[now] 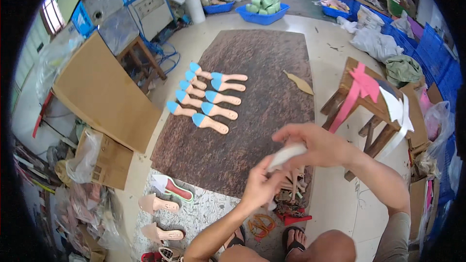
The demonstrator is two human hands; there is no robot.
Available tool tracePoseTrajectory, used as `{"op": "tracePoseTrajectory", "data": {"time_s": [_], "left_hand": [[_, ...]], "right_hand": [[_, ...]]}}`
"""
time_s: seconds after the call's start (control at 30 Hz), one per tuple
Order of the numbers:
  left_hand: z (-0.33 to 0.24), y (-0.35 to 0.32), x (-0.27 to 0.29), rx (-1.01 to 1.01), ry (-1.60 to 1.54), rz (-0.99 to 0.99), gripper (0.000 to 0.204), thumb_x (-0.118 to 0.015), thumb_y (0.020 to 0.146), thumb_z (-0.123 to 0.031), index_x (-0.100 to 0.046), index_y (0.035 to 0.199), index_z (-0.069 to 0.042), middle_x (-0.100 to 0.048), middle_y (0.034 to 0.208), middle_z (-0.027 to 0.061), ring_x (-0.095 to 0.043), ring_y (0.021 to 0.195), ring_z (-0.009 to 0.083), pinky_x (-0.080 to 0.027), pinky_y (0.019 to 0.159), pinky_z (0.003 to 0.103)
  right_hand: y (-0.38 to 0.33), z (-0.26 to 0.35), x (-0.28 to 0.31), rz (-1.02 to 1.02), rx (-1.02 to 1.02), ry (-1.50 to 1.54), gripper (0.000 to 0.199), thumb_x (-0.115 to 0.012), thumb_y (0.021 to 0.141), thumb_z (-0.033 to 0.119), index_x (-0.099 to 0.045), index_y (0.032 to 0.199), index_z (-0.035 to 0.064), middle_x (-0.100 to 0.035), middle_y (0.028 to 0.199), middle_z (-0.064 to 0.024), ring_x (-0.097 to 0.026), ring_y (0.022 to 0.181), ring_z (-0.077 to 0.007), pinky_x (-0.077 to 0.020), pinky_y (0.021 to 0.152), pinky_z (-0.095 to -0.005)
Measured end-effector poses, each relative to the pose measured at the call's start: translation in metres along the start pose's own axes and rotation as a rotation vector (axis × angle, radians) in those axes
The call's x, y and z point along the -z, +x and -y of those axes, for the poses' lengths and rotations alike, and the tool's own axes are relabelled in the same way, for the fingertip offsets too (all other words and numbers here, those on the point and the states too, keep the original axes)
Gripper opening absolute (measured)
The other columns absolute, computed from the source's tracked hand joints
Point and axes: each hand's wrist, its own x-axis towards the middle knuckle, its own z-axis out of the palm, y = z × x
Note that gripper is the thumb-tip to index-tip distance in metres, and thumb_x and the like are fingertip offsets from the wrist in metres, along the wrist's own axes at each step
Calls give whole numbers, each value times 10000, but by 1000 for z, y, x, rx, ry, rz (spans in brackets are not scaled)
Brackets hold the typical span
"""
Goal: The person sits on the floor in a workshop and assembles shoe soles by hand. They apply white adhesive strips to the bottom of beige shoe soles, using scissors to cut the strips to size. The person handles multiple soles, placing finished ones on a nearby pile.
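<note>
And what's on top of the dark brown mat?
Two rows of blue-ended soles lie on the mat, with one tan leaf-shaped piece near its right edge. The left hand and right hand, with a white piece between them, hide whatever is directly beneath.

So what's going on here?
A person has a white piece in hand above the dark mat: the left hand grips its lower end, the right hand is at the upper end, its exact grip unclear. Blue-tipped, sole-shaped pieces lie in two columns on the mat, untouched by either hand. Pink strips lie on the wooden stool to the right.
</note>
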Motion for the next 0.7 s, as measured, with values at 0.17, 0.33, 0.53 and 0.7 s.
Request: {"op": "tracePoseTrajectory", "data": {"time_s": [0.17,0.33,0.53,0.7], "left_hand": [[59,-10,57,140,-365,-311,139,-650,918,-88,-610,1031,-18,-640,734,62,-558,490,103,-451,423,240],[90,-22,100,263,-543,-377,337,-498,1014,-322,-587,1093,-7,-658,805,120,-617,570,173,-506,471,313],[185,5,225,165,123,-648,378,-480,1020,-255,-492,1280,18,-669,1013,165,-673,758,219,-553,656,327],[109,-18,193,-169,192,-546,453,-541,969,-71,-451,1396,47,-509,1397,167,-581,1146,204,-469,944,303]], "right_hand": [[99,-85,-73,-74,-90,378,282,-687,870,121,-636,1120,2,-665,868,-35,-601,818,-92,-483,694,-244],[134,-124,-109,-122,-115,100,186,-637,903,158,-695,866,-14,-630,734,-16,-548,663,-77,-455,617,-249],[162,-117,-124,-126,-262,73,198,-634,916,162,-676,890,-30,-661,779,-45,-616,703,-94,-509,658,-245],[189,-124,-150,-153,-294,147,200,-636,927,163,-671,938,-34,-670,807,-46,-638,724,-95,-537,681,-240]]}}
